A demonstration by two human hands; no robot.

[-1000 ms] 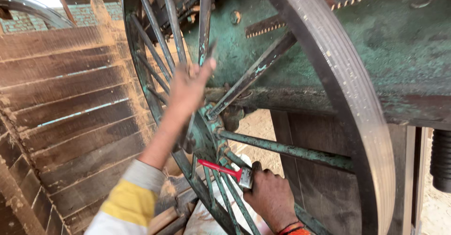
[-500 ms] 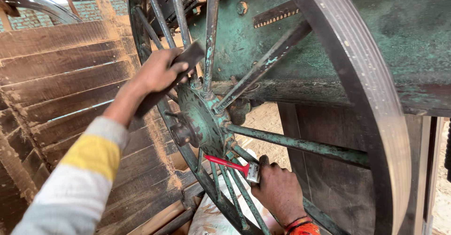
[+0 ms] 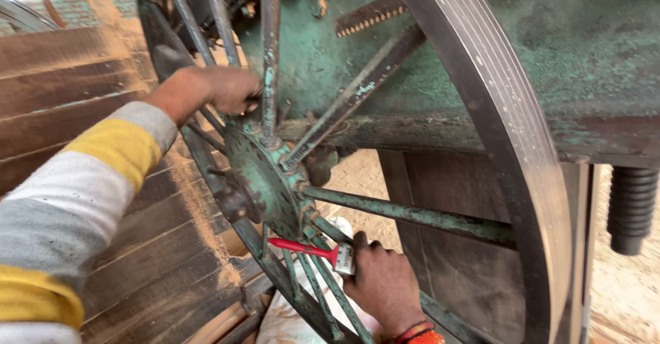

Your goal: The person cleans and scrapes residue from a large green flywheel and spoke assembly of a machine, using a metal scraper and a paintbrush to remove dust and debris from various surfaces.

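A big spoked iron wheel (image 3: 509,131) with a flaking green hub (image 3: 265,179) fills the view. My left hand (image 3: 223,86) reaches in just above the hub, fingers curled around a dark flat piece (image 3: 168,59) whose end sticks out behind the wrist; most of it is hidden. Below the hub, my right hand (image 3: 381,285) grips a small white oil can (image 3: 344,258) between the lower spokes. Its long red spout (image 3: 299,246) points left, with the tip at the underside of the hub.
The green, rusty machine body (image 3: 550,48) sits behind the wheel, with a toothed strip (image 3: 368,14) across it. Dusty wooden planks (image 3: 82,110) rise on the left. A black ribbed cylinder (image 3: 631,203) hangs at the right. A white sack (image 3: 289,320) lies below.
My left hand has moved lower and closer to the hub with the dark piece. The view shifted left. My right hand and the oil can stay at the hub's underside.
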